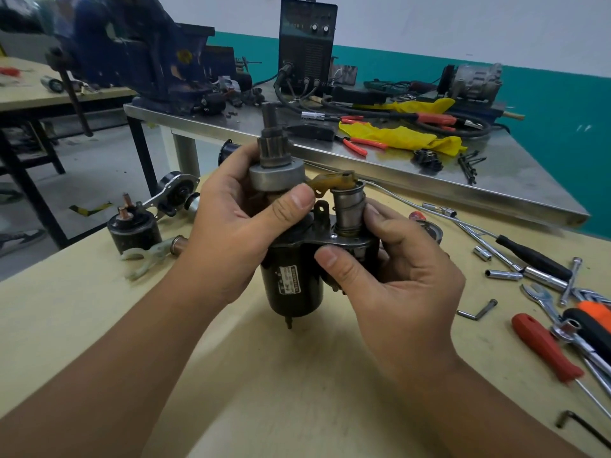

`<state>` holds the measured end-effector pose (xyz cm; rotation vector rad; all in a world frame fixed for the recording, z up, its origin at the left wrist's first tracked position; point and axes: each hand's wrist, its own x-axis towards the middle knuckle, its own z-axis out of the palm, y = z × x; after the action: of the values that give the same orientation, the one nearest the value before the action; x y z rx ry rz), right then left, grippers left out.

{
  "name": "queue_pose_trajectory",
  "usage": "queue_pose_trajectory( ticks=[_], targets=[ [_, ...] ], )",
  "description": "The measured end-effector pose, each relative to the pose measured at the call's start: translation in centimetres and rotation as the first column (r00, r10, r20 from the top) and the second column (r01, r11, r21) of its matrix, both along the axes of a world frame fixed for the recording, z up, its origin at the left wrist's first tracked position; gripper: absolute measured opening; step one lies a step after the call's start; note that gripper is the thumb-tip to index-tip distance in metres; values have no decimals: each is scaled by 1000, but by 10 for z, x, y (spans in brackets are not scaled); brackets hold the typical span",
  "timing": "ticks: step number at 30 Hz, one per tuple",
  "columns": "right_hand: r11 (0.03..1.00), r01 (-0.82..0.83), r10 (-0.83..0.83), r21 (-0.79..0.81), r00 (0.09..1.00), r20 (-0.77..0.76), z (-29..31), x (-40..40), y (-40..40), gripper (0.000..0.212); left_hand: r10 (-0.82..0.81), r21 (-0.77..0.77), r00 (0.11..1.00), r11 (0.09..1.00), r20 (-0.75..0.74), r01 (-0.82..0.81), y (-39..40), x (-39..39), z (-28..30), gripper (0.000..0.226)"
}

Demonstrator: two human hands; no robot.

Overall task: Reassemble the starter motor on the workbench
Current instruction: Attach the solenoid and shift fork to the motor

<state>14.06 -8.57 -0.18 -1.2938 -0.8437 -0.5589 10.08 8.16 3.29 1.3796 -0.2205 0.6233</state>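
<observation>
Starter motor point(292, 276) is held upright above the middle of the wooden bench point(99, 325), black body down, pinion gear point(272, 150) and drive clutch point(276, 175) up top. Left hand point(228, 226) grips the upper part, fingers wrapped behind the clutch, thumb pressed near the yellowish shift fork point(334, 183). Right hand point(393, 276) grasps the solenoid side; thumb sits on the mounting plate, fingers curl round the metal plunger point(348, 206) w/ its spring. The fork's top end meets the plunger's top.

At the bench's left edge: a 2nd black solenoid point(134, 228) w/ 2 copper studs, a white plastic fork point(145, 257) just beside it, and an end cover point(177, 193) near the far left corner. Along the right edge: red-handled screwdriver point(542, 347), combination wrench point(542, 300), several sockets point(504, 275), a black hex key point(582, 428) near the front right corner.

Behind, a steel table point(429, 183) carries yellow cloth point(401, 135), red-handled pliers point(360, 145), a welding machine point(307, 41) and a blue vise point(148, 61) at its left end.
</observation>
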Motion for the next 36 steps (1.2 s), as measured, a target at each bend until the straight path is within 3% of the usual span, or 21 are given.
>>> queue_pose_trajectory(
  ticks=[11,15,23,36],
  targets=[
    [961,37,-68,-274,992,-103,5,-4,-7,55,123,-19,991,992,45,-122,-9,-2,-3,43],
    [974,5,-55,-225,975,-214,7,-6,-6,60,186,63,981,980,49,-189,-15,-3,-1,42],
    [978,-141,105,-155,970,-220,16,-2,-16,65,134,246,987,957,90,-152,-7,-12,15,49],
    [978,-67,35,-198,987,-159,11,-3,-15,58,3,223,998,975,63,-17,5,-5,12,52]
  ],
)
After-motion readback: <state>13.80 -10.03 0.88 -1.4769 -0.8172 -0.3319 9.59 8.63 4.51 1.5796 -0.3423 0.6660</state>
